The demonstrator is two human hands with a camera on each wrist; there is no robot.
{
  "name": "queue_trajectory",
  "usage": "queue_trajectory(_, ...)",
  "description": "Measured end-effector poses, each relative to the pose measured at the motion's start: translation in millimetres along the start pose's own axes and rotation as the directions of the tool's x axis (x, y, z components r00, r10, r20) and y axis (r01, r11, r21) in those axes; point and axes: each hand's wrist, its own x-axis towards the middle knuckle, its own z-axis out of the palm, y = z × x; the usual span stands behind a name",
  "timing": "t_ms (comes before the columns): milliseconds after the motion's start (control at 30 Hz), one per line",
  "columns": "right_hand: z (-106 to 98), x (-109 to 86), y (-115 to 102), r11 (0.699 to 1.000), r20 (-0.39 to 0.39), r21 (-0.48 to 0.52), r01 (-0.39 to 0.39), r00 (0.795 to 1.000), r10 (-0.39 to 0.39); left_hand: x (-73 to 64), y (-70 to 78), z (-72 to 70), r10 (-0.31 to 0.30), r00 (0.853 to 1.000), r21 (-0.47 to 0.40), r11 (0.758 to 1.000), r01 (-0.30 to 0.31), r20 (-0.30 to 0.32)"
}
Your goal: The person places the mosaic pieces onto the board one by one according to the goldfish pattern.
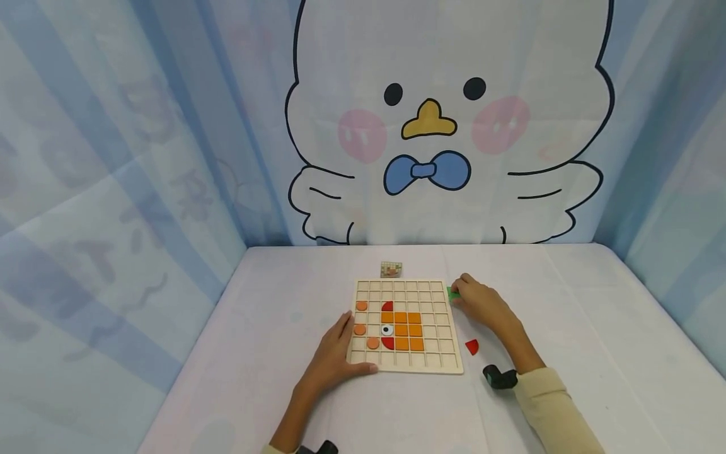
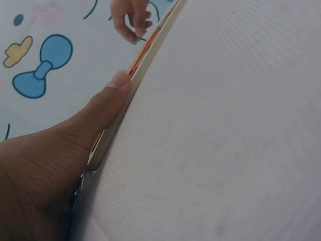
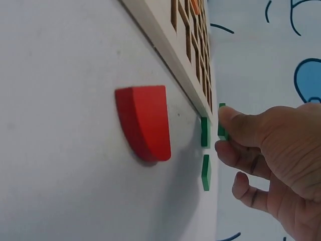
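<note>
A pale wooden grid board (image 1: pixel 431 361) lies on the table, bearing orange square tiles (image 1: pixel 401 330), red quarter-round pieces (image 1: pixel 388 343), peach discs (image 1: pixel 372 343) and an eye disc (image 1: pixel 387 330). My left hand (image 1: pixel 334 353) rests at its near left corner, fingers along the left side and thumb on the front edge; the left wrist view shows the thumb (image 2: pixel 108 95) against that edge. Beyond the board's far right corner, my right hand (image 1: pixel 482 304) pinches a small green tile (image 3: pixel 222 122) between thumb and fingers, above the table. Two green tiles (image 3: pixel 206 173) stay beneath it.
One loose red quarter-round piece (image 1: pixel 472 347) lies right of the board, by the right forearm. Behind the board is a small patterned card (image 1: pixel 391 270). A curtain with a cartoon bird (image 1: pixel 431 208) hangs at the table's back edge.
</note>
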Motion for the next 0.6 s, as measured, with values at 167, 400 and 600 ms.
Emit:
queue_trajectory(167,-0.2,9.2,-8.9,0.999,0.048,0.051,0.013,0.999,-0.015,0.7,-0.7,0.3,0.004,1.000,-0.005,1.000,-0.004,0.003)
queue_trajectory(400,2.5,21.8,-21.8,0.997,0.079,0.054,0.052,0.995,-0.056,0.8,-0.2,0.5,-0.011,1.000,-0.013,1.000,0.012,0.004)
queue_trajectory(600,6.2,30.4,-30.4,0.990,0.045,0.007,0.138,0.989,-0.138,0.7,-0.2,0.1,0.002,1.000,-0.001,1.000,-0.002,0.003)
